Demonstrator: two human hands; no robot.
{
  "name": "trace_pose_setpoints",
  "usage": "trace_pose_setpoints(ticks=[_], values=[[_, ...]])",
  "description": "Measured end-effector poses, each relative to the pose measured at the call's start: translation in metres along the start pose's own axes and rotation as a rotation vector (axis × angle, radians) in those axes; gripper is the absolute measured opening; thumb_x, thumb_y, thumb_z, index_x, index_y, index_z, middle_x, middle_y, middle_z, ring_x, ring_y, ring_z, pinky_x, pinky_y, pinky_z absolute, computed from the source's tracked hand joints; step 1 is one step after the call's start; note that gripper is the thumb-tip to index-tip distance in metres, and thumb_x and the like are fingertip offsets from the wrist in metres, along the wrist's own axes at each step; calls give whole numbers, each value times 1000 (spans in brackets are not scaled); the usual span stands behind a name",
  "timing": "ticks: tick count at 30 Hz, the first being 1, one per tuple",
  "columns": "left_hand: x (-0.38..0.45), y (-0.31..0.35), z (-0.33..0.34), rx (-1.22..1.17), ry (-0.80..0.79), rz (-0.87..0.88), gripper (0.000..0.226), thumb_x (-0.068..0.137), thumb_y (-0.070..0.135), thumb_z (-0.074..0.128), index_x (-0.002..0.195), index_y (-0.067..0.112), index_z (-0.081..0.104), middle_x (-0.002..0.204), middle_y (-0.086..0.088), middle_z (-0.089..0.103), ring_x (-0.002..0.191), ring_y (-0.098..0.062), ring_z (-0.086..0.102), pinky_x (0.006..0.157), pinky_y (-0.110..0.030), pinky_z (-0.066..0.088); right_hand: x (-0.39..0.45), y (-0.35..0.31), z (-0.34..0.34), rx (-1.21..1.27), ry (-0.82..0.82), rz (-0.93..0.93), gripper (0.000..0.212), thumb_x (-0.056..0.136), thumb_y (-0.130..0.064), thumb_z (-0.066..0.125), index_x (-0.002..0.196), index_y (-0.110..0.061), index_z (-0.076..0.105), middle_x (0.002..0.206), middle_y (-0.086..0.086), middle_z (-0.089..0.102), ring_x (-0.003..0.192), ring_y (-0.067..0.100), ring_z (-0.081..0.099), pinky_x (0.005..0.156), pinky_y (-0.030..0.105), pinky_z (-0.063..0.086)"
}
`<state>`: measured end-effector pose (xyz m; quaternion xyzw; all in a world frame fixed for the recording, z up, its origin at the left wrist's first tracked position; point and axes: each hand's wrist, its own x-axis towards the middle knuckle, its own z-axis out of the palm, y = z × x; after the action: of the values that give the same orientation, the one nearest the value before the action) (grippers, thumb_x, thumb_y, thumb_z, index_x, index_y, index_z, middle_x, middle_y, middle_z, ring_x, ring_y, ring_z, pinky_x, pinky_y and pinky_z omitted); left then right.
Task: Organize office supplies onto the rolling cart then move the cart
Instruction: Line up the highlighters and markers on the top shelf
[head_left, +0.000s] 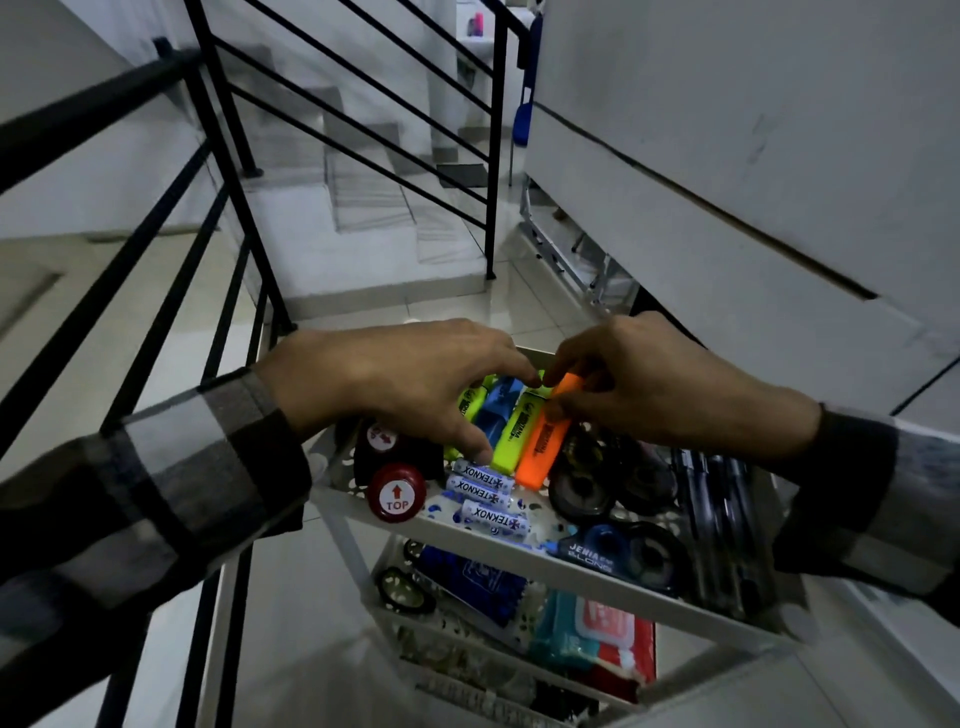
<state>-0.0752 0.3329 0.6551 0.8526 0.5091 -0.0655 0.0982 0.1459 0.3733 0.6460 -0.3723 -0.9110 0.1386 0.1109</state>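
Note:
The white rolling cart (483, 540) stands below me, its top tray full of supplies. Highlighters lie side by side at the tray's back: an orange one (545, 441), a yellow one (514, 431), a blue one (493, 410). My right hand (660, 384) pinches the far end of the orange highlighter. My left hand (400, 379) hovers over the tray's left part, fingers spread and curled down, touching the highlighters' ends. Batteries marked TEKNOX (488, 499), red-capped stamps (396, 493), tape rolls (582, 488) and dark pens (717, 519) fill the tray.
A black stair railing (171, 208) runs along the left, close to the cart. Stairs (363, 197) rise ahead; a grey wall (753, 182) is on the right. The lower shelf holds a blue packet (478, 582), wet wipes (587, 629) and scissors (405, 592).

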Motion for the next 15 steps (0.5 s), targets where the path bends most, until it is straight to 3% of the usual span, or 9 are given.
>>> trace_pose_setpoints(ticks=[5, 10, 15], values=[[3, -5, 3, 2, 17, 4, 89, 78, 57, 83, 154, 38, 40, 151, 15, 44, 136, -8, 41, 111, -31, 39, -1, 1, 0, 33, -25, -22, 46, 76, -44, 85, 116, -23, 72, 98, -8, 77, 79, 0, 73, 74, 23, 63], [4, -5, 4, 31, 33, -14, 87, 75, 60, 84, 148, 37, 44, 141, 13, 52, 130, -11, 44, 106, -33, 43, 0, -2, 6, -159, 60, -96, 44, 80, -53, 78, 110, -22, 72, 95, -5, 76, 80, 6, 72, 73, 30, 62], [-5, 6, -7, 122, 51, 16, 64, 86, 56, 76, 137, 22, 58, 123, 4, 64, 117, -15, 56, 96, -33, 51, -3, -6, 4, -236, 52, -124, 43, 86, -55, 70, 112, -21, 72, 101, -4, 72, 84, 10, 69, 75, 32, 61]])
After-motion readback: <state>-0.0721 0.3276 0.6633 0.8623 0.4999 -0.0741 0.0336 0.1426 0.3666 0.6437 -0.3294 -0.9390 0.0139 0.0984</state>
